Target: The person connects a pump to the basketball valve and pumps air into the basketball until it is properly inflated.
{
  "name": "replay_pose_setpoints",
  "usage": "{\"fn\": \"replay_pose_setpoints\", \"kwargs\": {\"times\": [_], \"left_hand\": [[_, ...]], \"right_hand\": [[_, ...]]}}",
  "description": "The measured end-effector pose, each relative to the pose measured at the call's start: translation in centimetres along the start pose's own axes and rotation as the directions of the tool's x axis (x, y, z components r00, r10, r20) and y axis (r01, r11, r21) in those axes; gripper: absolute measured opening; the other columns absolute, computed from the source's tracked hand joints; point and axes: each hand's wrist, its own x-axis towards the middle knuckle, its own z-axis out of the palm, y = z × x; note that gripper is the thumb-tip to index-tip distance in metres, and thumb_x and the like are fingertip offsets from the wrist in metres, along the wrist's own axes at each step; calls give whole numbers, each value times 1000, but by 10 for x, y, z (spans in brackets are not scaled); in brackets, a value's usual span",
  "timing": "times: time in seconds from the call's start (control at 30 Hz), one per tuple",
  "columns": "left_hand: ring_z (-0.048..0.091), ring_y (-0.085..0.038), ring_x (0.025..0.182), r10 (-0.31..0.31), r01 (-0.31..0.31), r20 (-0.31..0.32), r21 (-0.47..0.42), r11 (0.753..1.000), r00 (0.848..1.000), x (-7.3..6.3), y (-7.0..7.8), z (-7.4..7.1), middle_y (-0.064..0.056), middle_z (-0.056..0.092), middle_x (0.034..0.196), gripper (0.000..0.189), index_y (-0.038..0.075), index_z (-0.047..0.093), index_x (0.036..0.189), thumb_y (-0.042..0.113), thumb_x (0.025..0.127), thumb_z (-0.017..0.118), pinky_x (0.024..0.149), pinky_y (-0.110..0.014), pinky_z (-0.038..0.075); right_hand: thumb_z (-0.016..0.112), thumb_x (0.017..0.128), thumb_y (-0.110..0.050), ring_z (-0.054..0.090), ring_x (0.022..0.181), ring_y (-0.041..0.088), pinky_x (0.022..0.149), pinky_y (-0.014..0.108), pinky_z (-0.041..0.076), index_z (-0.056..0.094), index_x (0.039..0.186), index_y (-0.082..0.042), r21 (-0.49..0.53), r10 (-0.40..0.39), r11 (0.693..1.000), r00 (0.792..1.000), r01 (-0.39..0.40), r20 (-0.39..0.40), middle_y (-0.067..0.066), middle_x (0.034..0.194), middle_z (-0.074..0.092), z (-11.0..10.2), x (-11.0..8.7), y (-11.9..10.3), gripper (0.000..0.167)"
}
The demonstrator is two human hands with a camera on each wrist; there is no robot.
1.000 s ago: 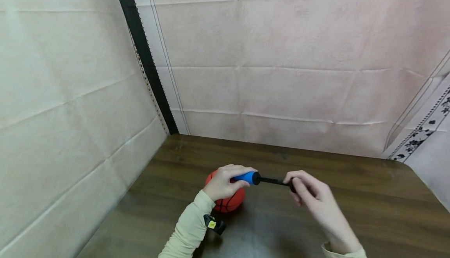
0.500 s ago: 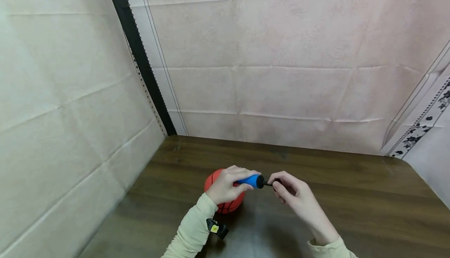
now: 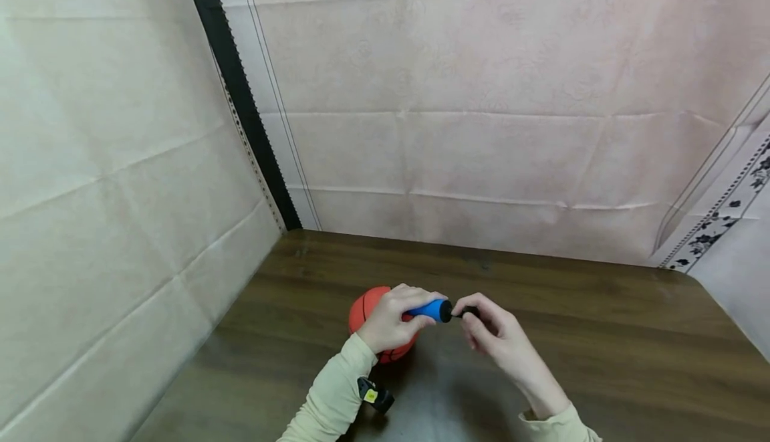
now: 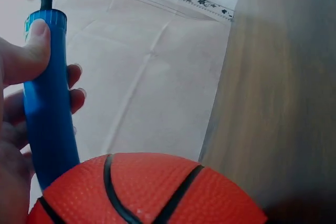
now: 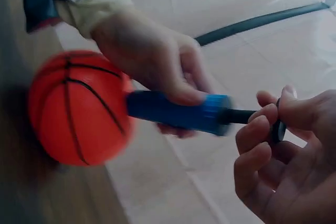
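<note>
A blue hand pump (image 5: 176, 111) lies roughly level, its far end against a small red basketball (image 5: 79, 111) with black lines. My left hand (image 3: 391, 318) grips the pump's blue barrel, thumb along one side and fingers round the other. The pump's black rod (image 5: 240, 116) sticks out a short way from the barrel's capped end. With thumb and fingers, my right hand (image 3: 493, 335) pinches the black handle (image 5: 280, 121) at the end of that rod. Where the pump meets the ball is hidden in the head view by my left hand.
The ball sits on a brown wood-grain table (image 3: 337, 275). Pale creased cloth (image 3: 481, 128) hangs behind and at the left, with a dark strip (image 3: 246, 94) at the corner. A black wrist camera (image 3: 375, 395) is strapped to the left sleeve.
My right hand has moved left toward my left hand, pushing the handle in, so much less of the rod shows. The left hand stays on the barrel, shifted slightly right.
</note>
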Motion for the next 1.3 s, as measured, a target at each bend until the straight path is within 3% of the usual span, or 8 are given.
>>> {"fn": "replay_pose_setpoints", "kwargs": {"times": [0.17, 0.37, 0.53, 0.63, 0.8, 1.0, 1.17, 1.3], "left_hand": [[67, -13, 96, -26, 26, 5, -16, 1000, 1000, -4, -1, -4, -3, 73, 111, 42, 13, 64, 124, 12, 83, 74, 87, -27, 49], [65, -18, 97, -137, 138, 10, -27, 990, 990, -8, -1, -13, -4, 72, 113, 39, 16, 65, 124, 15, 85, 73, 85, -30, 51], [64, -18, 99, -114, 114, -7, -23, 993, 993, -6, 4, -4, -4, 72, 112, 38, 13, 66, 122, 15, 85, 73, 87, -29, 52], [64, -16, 103, -93, 92, -26, -40, 995, 995, -3, 7, 6, -3, 71, 113, 38, 13, 65, 123, 16, 85, 73, 90, -29, 50], [64, -13, 107, -71, 69, -42, -39, 997, 997, 0, 10, 12, -1, 70, 115, 42, 16, 61, 127, 15, 86, 72, 92, -29, 48], [63, -14, 106, -107, 105, -73, -36, 994, 992, 0, 12, 8, -2, 70, 115, 41, 14, 61, 125, 13, 86, 72, 94, -33, 49], [63, -17, 108, -165, 158, -56, -107, 982, 985, 3, 16, 13, -3, 70, 116, 37, 14, 62, 125, 15, 89, 69, 97, -38, 48], [63, -17, 109, -140, 133, -41, -132, 982, 989, 4, 18, 18, -4, 69, 115, 37, 13, 61, 126, 15, 89, 68, 98, -35, 47]], "right_hand": [[48, 102, -11, 48, 57, 15, 48, 29, 41, 56, 106, -3, 18, 93, 996, 995, -93, -30, 0, 71, 50, -8, -5, -7, 12], [40, 102, 1, 43, 56, 19, 48, 32, 37, 56, 103, -4, 52, -23, 998, 997, 27, -69, 3, 67, 47, -29, -18, -26, 16], [40, 102, 1, 44, 53, 18, 45, 30, 40, 54, 102, -1, 58, -61, 997, 998, 59, 33, 10, 66, 44, -11, -5, -11, 14], [41, 103, -5, 45, 52, 19, 44, 30, 40, 53, 102, -1, 31, -8, 1000, 999, 7, 43, 11, 66, 44, 0, 3, -2, 14], [46, 102, -10, 48, 55, 14, 49, 30, 41, 58, 100, -4, -60, 55, 996, 996, -59, -71, 2, 67, 48, -7, -2, -9, 14], [44, 100, 2, 42, 55, 16, 50, 31, 33, 59, 94, -3, 0, -39, 999, 976, 40, -215, 0, 63, 45, -26, -18, -34, 17], [41, 100, 6, 42, 51, 18, 45, 31, 36, 53, 96, 4, 89, -98, 990, 984, 112, -149, 6, 62, 41, -12, -10, -26, 13], [42, 102, -3, 44, 50, 19, 43, 31, 39, 52, 97, 3, 37, -9, 999, 994, 13, -113, 6, 62, 42, 4, 0, -14, 13]]}}
